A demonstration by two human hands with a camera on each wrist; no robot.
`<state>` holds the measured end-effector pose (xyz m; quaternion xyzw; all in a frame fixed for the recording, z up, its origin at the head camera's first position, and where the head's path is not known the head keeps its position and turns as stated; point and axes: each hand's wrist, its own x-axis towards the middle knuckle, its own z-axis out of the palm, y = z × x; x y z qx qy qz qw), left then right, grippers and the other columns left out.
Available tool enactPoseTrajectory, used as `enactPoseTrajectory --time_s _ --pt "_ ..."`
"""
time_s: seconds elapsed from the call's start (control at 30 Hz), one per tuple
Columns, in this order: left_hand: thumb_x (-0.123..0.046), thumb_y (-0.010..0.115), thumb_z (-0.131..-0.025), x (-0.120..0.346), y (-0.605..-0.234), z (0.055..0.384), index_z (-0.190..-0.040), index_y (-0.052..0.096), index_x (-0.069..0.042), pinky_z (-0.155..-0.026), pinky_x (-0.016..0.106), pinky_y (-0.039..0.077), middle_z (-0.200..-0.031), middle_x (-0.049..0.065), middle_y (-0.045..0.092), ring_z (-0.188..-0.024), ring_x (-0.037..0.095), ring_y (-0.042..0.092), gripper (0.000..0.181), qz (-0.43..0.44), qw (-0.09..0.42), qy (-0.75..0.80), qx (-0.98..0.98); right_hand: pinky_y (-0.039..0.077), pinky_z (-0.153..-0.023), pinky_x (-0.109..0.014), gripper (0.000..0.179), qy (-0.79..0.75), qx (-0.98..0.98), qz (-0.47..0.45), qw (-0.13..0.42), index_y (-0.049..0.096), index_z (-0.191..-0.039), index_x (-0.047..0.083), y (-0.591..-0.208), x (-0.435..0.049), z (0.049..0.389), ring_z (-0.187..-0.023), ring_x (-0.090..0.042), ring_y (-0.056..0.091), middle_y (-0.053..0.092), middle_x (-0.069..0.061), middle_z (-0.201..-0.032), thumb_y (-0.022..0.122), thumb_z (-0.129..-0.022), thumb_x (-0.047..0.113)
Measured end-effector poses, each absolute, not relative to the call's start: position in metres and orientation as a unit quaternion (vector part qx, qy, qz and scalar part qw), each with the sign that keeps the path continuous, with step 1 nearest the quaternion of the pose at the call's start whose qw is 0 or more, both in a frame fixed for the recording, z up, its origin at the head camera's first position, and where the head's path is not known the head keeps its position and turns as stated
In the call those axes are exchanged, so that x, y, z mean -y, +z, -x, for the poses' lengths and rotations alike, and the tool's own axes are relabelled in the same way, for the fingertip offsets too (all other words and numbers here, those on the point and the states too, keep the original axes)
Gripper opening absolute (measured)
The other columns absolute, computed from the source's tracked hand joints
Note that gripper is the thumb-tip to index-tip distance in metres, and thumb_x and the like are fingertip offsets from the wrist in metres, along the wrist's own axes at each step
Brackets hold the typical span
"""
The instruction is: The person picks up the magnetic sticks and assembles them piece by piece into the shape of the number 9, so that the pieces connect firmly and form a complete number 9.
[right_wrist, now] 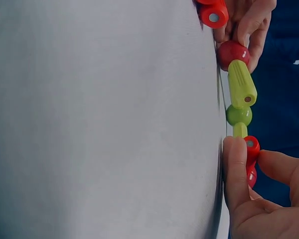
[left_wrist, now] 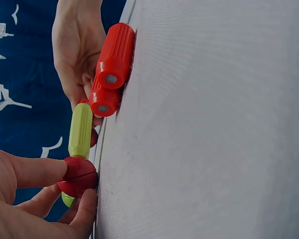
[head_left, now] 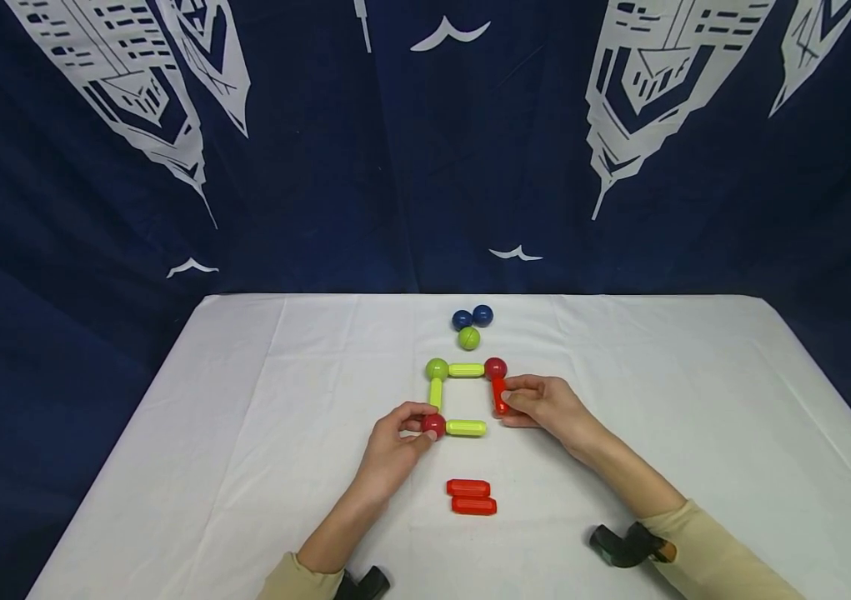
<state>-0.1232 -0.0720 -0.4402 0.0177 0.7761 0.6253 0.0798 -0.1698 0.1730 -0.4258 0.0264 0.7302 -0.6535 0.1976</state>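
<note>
My left hand (head_left: 389, 450) pinches a red ball (head_left: 433, 427) at the near left corner of a joined frame of balls and rods. A yellow-green rod (head_left: 466, 428) sticks out rightward from that ball, its other end free. Another yellow-green rod (head_left: 436, 393) runs from the red ball to a green ball (head_left: 437, 369). A third such rod (head_left: 466, 370) links the green ball to a second red ball (head_left: 496, 368). My right hand (head_left: 548, 406) pinches a red rod (right_wrist: 252, 149), whose far end meets that second red ball. The red rod's near end, with a metal tip, touches no ball.
Two red rods (head_left: 472, 497) lie side by side on the white cloth, nearer me than the frame. Beyond the frame sit two blue balls (head_left: 483, 315) and a loose green ball (head_left: 469, 338). A dark blue printed curtain (head_left: 395, 167) hangs behind the table (head_left: 320, 350).
</note>
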Motion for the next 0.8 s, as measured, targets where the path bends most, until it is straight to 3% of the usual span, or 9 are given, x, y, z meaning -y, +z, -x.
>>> enactPoseTrajectory --time_s 0.53,0.8 --pt "0.002 0.062 -0.090 0.073 -0.440 0.123 -0.116 0.065 -0.002 -0.074 0.026 0.049 -0.096 0.010 0.060 -0.090 0.021 0.055 0.026 -0.025 0.073 0.624 -0.778 0.055 -0.081 -0.031 0.041 -0.675 -0.716 -0.008 0.178 0.046 -0.133 -0.015 -0.430 -0.195 0.167 -0.095 -0.024 0.070 0.064 -0.025 -0.115 0.057 -0.099 0.006" --pt "0.001 0.063 -0.090 0.073 -0.440 0.123 -0.116 0.065 -0.001 -0.075 0.028 0.049 -0.096 0.008 0.060 -0.091 0.021 0.054 0.026 -0.023 0.073 0.618 -0.783 0.054 -0.083 -0.030 0.041 -0.616 -0.780 0.024 0.106 0.053 -0.131 -0.009 -0.423 -0.192 0.191 -0.098 -0.028 0.066 0.062 -0.026 -0.118 0.062 -0.097 0.012"
